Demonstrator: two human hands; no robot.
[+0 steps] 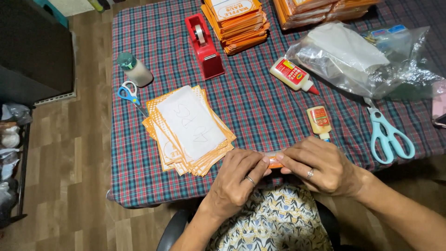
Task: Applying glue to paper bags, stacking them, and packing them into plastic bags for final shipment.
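My left hand (239,179) and my right hand (318,165) meet at the near edge of the table, both pinching a small orange paper piece (274,160) between the fingertips. Most of that piece is hidden by my fingers. A fanned stack of orange-and-white paper sleeves (188,128) with a white sheet on top lies just left of my left hand. A small yellow glue bottle (318,121) lies just beyond my right hand.
The plaid tablecloth (260,102) carries a red tape dispenser (204,44), a red-labelled glue bottle (293,74), blue scissors (130,95), teal scissors (388,135), a small green-capped bottle (134,69), stacks of orange packets (237,21) and a clear plastic bag (357,58). A wooden floor lies to the left.
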